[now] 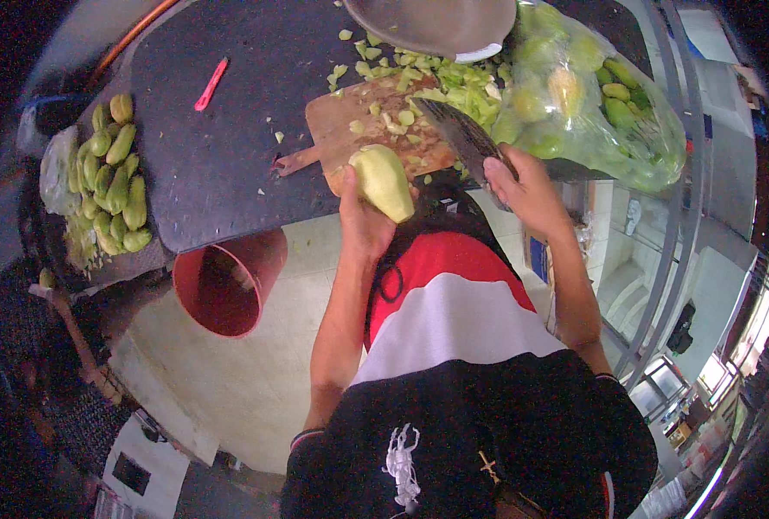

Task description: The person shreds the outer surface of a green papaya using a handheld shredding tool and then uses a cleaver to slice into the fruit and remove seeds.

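My left hand (364,224) holds a peeled, pale yellow-green fruit (384,181), possibly a mango, at the near edge of a wooden cutting board (332,120). In my right hand (526,191) is a large dark-bladed knife (459,133), its blade over the board's right part, apart from the fruit. Small pale slices (406,117) lie scattered on the board, with more chopped pieces and peelings (462,87) behind it. A big metal bowl (443,23) stands at the top, partly out of view.
A clear plastic bag of green fruit (553,97) lies at the right. On the dark table (229,156) is a pink box cutter (212,84). Green cucumber-like vegetables (109,168) are piled at the left. A red bin (229,285) stands below the table edge. Another person's arm (76,337) shows far left.
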{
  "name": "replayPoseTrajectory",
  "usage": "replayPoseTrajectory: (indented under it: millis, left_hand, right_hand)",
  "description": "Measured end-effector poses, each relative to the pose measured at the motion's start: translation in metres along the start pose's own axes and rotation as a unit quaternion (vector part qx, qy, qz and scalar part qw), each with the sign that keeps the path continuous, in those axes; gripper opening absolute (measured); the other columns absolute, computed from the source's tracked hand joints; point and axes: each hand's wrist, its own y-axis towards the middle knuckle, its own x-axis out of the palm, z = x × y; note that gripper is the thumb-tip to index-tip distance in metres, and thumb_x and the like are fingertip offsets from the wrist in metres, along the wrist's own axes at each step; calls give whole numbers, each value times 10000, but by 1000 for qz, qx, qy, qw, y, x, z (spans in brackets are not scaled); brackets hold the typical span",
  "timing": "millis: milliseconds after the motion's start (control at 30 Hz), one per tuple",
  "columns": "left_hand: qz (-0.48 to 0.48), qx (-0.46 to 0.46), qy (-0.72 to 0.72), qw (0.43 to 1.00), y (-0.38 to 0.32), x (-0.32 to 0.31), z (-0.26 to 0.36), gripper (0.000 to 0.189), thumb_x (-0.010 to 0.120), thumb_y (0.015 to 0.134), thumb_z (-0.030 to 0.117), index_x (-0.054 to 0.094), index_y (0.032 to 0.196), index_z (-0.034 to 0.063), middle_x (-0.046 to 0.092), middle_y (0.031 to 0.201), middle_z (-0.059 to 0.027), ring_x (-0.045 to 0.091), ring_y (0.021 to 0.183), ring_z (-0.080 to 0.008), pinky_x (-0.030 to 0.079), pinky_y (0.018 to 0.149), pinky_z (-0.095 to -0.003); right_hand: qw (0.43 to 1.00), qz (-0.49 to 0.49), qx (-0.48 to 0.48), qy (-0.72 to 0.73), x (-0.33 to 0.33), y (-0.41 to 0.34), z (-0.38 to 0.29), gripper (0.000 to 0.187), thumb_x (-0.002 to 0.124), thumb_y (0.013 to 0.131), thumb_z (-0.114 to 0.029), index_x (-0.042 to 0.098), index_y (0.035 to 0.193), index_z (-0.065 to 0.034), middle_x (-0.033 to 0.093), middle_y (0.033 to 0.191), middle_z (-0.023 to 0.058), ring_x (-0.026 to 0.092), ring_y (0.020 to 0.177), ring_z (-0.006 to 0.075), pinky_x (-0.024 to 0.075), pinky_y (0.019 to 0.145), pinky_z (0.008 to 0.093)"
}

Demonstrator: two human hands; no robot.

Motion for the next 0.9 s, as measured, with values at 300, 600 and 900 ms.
replayPoseTrajectory:
  millis: [300, 600, 900]
  left_hand:
    - [4, 4, -92, 996, 5, 23, 10, 565, 445, 952, 604, 545, 1229, 121, 620, 1093, -85, 605, 955, -263, 515, 799, -493]
    - [-21, -34, -124, 991, -5, 32, 18, 590, 434, 922, 627, 592, 1177, 119, 640, 1044, -97, 598, 872, -297, 500, 768, -475]
    - [-47, -48, -130, 989, -6, 24, 14, 605, 458, 920, 623, 577, 1241, 124, 642, 1081, -116, 601, 938, -317, 503, 852, -512]
  right_hand:
    - [996, 16, -93, 6, 6, -12, -33, 195, 550, 979, -170, 586, 1020, 17, 536, 678, 13, 494, 582, 95, 423, 542, 271]
    - [998, 32, -57, 17, 9, -25, -39, 240, 600, 923, -205, 602, 984, 27, 613, 733, 172, 599, 666, 307, 462, 651, 406]
    - [995, 47, -87, -2, 16, -29, -41, 211, 624, 907, -190, 593, 952, 14, 604, 712, 174, 588, 641, 332, 446, 604, 408]
